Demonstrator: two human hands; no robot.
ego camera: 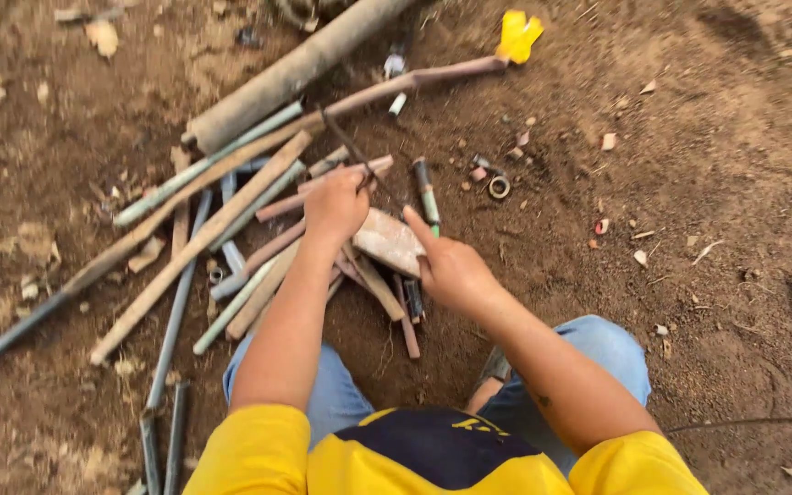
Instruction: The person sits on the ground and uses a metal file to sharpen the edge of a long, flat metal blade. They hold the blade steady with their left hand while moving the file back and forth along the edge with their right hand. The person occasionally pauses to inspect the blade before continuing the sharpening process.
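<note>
A thin dark rod (359, 156) slants up toward eleven o'clock from the left hand (335, 206), whose fingers are pinched around its lower end at the middle of the view. At four o'clock from it, the right hand (451, 268) has its fingers closed on the edge of a flat pale stone slab (387, 240), forefinger stretched out. Both rest over a heap of dusty pipes (199, 243) on bare soil (717, 165). At one o'clock lies a crumpled yellow wrapper (517, 37); a small ring (500, 186) sits nearer.
</note>
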